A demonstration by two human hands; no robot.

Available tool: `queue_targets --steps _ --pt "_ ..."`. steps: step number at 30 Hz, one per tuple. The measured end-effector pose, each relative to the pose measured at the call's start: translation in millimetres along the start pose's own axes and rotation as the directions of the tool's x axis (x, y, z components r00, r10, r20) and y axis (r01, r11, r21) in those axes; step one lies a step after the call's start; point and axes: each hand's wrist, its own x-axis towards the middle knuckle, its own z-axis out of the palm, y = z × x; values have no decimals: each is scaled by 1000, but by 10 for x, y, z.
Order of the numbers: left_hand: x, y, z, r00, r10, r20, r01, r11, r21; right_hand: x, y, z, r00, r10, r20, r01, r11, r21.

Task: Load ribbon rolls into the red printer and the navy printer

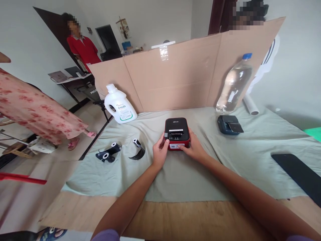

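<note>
A small black and red label printer [177, 125] stands upright on the pale green cloth, with a slot in its top and a white sticker on its front. My left hand [160, 150] grips its left side, thumb at the front corner. On the opposite side my right hand [195, 147] holds it, the thumb lying over the front sticker. Left of my hands lie rolls of black ribbon or paper with white cores: a single roll [137, 149], partly unwound, and a pair [108, 153] farther left. The undersides of my fingers are hidden behind the printer.
A cardboard screen [175, 80] stands behind the cloth [200, 180]. Before it are a white detergent bottle [120, 105] and a clear water bottle [234, 87]. At right lie a dark small device [229, 125], a white paper tube [250, 104] and a black phone-like slab [298, 174]. People stand beyond.
</note>
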Motion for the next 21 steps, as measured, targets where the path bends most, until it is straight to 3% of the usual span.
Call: queue_targets --steps 3,9,16,19,21 --pt "21 -1 -55 1000 23 7 -23 999 44 -9 14 -12 1000 -6 -27 6 1000 -3" --pt "123 -8 -169 982 177 61 -187 945 267 -7 25 -25 999 39 -24 -38 999 36" --pt "218 -148 -229 978 172 122 -199 944 263 5 75 -19 997 72 -20 -71 997 27" --pt "199 -94 -215 972 221 77 -233 940 248 67 49 -112 998 53 -21 -53 998 22" --pt "218 94 -218 967 257 -2 -248 935 254 154 8 -202 998 47 -40 -47 999 3"
